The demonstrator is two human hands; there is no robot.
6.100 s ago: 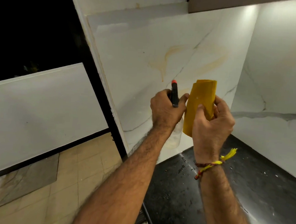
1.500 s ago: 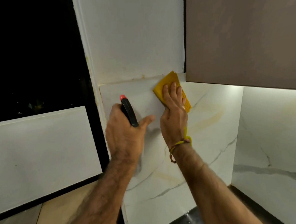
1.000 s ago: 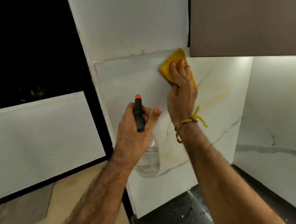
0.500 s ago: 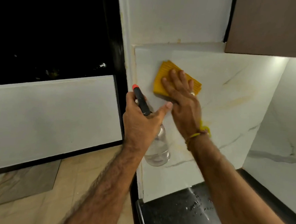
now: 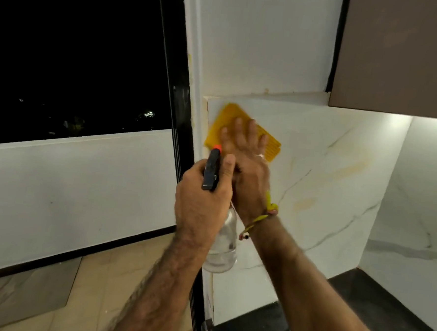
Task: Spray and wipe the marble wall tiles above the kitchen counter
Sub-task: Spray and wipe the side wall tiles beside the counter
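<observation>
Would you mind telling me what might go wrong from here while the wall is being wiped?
The yellow cloth sits at the marble tile's left edge, so a further stroke could slide off onto the frame. The left hand holds the spray bottle right against the wiping right hand; they may bump, or the trigger may fire. The yellowish stains farther right might get missed.

I am in a home kitchen: marble wall tiles (image 5: pixel 338 198) at centre, a dark counter (image 5: pixel 266 327) at bottom right, a brown cabinet (image 5: pixel 398 53) at upper right.
</observation>
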